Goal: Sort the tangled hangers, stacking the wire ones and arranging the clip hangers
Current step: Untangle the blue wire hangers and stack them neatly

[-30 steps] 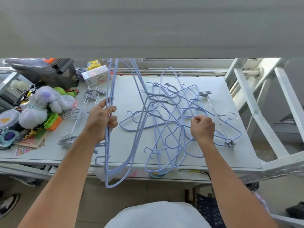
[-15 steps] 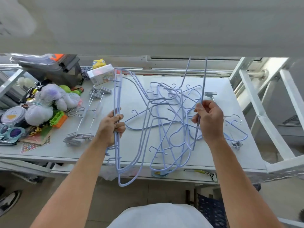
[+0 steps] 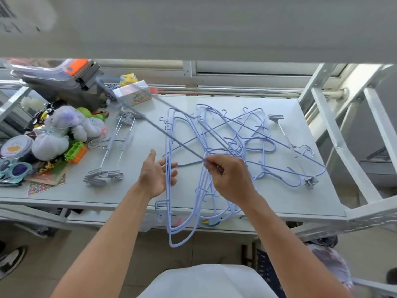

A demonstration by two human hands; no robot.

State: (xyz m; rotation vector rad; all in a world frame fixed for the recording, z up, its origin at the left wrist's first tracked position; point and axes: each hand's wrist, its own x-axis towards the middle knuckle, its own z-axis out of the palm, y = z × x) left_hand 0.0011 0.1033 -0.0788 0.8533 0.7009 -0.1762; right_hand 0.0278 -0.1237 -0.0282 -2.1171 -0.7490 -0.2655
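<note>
Head view: right grip (image 3: 232, 179) pinches one end of a blue wire hanger (image 3: 171, 137), which slants, blurred, up and left above the bench (image 3: 279, 203). Left grip (image 3: 155, 175) is released, fingers spread, at the stack of wire hangers (image 3: 169, 211) overhanging the bench's near edge. Tangled wire hangers (image 3: 247, 143) lie just right of it. Clip hangers (image 3: 103, 176) lie to the left, and a lone clip hanger (image 3: 290, 145) lies far right.
</note>
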